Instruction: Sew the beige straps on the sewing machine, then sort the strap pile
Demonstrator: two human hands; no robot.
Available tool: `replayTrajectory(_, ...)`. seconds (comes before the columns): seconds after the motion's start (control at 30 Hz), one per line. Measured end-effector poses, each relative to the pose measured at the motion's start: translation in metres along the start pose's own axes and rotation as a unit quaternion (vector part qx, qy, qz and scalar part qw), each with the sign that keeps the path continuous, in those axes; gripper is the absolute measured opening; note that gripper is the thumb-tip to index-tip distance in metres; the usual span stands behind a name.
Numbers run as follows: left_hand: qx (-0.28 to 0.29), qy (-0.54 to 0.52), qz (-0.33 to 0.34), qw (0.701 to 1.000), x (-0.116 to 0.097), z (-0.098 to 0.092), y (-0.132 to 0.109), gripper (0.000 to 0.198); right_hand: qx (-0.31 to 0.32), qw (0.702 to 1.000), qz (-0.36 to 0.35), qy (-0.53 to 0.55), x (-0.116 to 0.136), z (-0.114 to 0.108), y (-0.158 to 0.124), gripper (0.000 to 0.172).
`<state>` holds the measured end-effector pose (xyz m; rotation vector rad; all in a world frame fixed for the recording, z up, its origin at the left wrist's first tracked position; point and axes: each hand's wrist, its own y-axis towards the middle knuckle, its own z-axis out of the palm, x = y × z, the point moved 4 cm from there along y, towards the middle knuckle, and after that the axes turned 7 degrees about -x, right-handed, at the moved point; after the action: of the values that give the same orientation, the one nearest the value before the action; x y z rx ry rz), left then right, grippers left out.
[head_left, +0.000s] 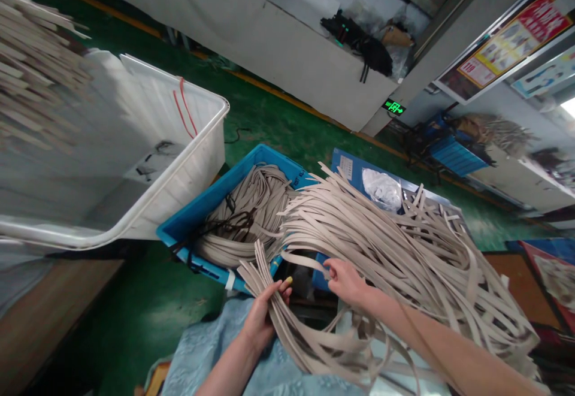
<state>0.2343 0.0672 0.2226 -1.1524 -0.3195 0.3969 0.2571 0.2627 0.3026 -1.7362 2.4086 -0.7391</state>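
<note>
Many long beige strips (359,222) lie heaped across a work table at the right. My left hand (265,315) is closed around a bundle of similar strips (296,330), whose short ends fan out above the fist while their lengths hang down and curve to the right. At the near left edge of the heap, my right hand (344,279) pinches one strip near its end. Behind my left hand sits a blue crate (179,228) with coiled beige strips (265,198) and dark ties inside.
A large white tub (179,186) stands at the left, with loose strips (36,72) above its far side. Crumpled clear plastic (381,189) lies behind the heap. Farther back are a long grey counter (269,42) and a dark bundle (359,42).
</note>
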Motion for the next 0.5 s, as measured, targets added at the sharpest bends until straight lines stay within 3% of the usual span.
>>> replayTrajectory(0.1, 0.000, 0.001, -0.008, 1.000, 0.003, 0.006, 0.001, 0.007, 0.032, 0.995, -0.083, 0.045, 0.009, 0.010, -0.024, 0.053)
replayTrajectory(0.23, 0.031, 0.013, -0.008, 0.999, 0.002, 0.015, -0.003, 0.008, 0.129, 0.967, -0.219, -0.026, 0.016, 0.030, -0.063, 0.038)
replayTrajectory(0.33, 0.048, 0.031, 0.000, 0.998, -0.002, 0.015, -0.009, 0.007, 0.169, 0.960, -0.211, -0.068, 0.011, 0.036, -0.078, 0.034)
replayTrajectory(0.5, 0.036, 0.038, 0.032, 0.998, -0.010, 0.008, -0.018, 0.002, 0.191, 0.971, -0.136, -0.052, -0.014, 0.026, -0.081, 0.035)
